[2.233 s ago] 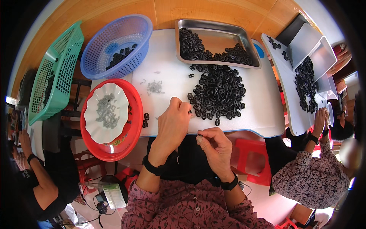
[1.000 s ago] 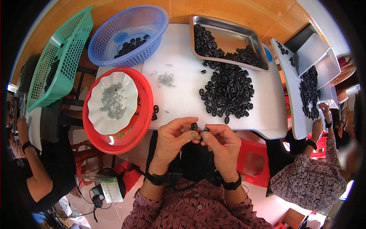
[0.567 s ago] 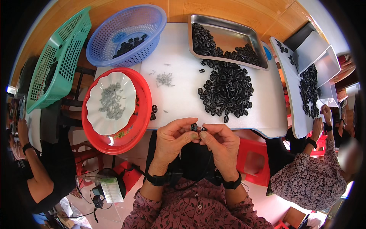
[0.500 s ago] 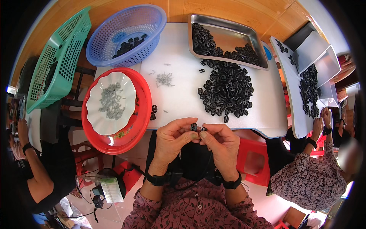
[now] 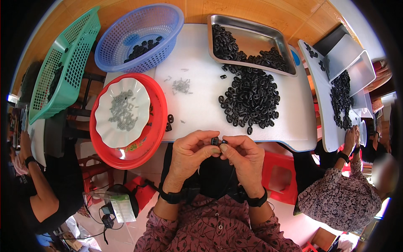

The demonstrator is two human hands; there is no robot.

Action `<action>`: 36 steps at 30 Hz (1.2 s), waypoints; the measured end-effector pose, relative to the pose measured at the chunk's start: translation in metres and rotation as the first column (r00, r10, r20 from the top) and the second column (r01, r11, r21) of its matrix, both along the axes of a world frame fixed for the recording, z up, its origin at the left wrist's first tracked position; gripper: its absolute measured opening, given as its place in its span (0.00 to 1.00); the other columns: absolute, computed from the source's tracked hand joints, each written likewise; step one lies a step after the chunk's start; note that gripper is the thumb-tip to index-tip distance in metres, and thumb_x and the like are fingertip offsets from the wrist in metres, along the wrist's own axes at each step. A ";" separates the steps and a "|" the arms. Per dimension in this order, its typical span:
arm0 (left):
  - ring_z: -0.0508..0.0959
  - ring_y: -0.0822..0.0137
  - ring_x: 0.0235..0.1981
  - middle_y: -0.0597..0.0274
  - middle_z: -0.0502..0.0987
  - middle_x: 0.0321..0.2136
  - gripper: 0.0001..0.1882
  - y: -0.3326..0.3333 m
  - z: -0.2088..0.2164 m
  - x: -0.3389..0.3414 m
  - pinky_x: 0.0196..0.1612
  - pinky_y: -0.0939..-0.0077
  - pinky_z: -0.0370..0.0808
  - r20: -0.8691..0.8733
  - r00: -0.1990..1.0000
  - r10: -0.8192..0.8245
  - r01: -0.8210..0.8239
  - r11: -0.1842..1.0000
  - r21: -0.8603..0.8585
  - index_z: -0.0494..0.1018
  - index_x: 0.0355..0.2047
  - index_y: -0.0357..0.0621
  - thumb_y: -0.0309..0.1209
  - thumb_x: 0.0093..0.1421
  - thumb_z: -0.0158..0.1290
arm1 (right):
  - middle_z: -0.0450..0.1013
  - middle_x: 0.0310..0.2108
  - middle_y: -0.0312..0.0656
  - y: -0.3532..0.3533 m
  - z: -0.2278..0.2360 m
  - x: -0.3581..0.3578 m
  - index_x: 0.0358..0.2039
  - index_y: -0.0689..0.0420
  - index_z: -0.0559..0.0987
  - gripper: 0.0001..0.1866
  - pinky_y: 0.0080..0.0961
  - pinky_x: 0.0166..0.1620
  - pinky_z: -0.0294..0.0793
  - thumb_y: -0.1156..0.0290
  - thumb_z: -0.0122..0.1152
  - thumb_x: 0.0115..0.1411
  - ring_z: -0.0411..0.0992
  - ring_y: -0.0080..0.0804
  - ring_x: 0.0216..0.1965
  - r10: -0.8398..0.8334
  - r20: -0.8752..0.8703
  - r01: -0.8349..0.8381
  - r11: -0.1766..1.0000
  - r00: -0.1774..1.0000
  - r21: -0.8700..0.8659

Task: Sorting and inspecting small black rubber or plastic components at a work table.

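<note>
Just off the table's near edge, both hands are raised with their fingertips almost meeting. My left hand (image 5: 187,153) pinches a small black oval plastic piece (image 5: 215,141) between thumb and fingers. A second small black piece (image 5: 224,142) shows at the fingertips of my right hand (image 5: 244,157), mostly covered by them. Whether the two pieces touch cannot be made out. Ahead and to the right lies a heap of black two-holed oval pieces (image 5: 250,98). Small clear plastic bits (image 5: 181,86) are scattered on the white table (image 5: 193,122).
A metal tray (image 5: 260,37) with more black pieces stands behind the heap. At left are a blue basket (image 5: 121,38), a green basket (image 5: 73,67) and a red basin (image 5: 157,122) carrying a white scalloped plate (image 5: 105,113) of clear bits. Other people work on both sides.
The black piece in my left fingertips has turned slightly, its holes now less visible. Both hands stay nearly in place.
</note>
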State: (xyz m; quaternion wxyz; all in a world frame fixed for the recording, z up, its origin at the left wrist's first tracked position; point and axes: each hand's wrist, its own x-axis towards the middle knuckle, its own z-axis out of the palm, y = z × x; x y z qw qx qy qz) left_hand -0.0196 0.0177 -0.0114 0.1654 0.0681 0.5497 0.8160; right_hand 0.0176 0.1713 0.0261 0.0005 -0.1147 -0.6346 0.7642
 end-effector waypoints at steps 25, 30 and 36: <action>0.76 0.78 0.30 0.65 0.74 0.31 0.16 -0.003 0.002 -0.003 0.32 0.86 0.74 -0.157 0.987 -0.015 -0.007 0.991 -0.135 0.76 0.43 0.37 0.18 0.52 0.60 | 0.78 0.29 0.36 0.003 -0.006 -0.001 0.39 0.63 0.79 0.08 0.08 0.25 0.67 0.77 0.61 0.58 0.74 0.15 0.27 0.029 0.052 -0.031 0.999 0.998 0.043; 0.74 0.80 0.28 0.67 0.74 0.30 0.16 -0.004 0.004 -0.003 0.30 0.87 0.72 -0.158 0.987 -0.025 -0.005 0.983 -0.182 0.77 0.42 0.39 0.19 0.51 0.61 | 0.78 0.28 0.36 0.004 -0.005 -0.001 0.38 0.63 0.80 0.08 0.08 0.24 0.66 0.78 0.62 0.58 0.74 0.15 0.26 0.029 0.068 -0.032 0.998 0.997 0.046; 0.76 0.78 0.29 0.65 0.75 0.31 0.14 -0.007 0.003 -0.004 0.30 0.86 0.74 -0.222 0.974 -0.053 0.001 0.974 -0.227 0.77 0.40 0.36 0.19 0.51 0.62 | 0.77 0.27 0.36 0.006 -0.005 -0.001 0.37 0.62 0.80 0.07 0.08 0.24 0.66 0.78 0.62 0.57 0.74 0.15 0.25 0.055 0.056 -0.056 0.998 0.997 0.015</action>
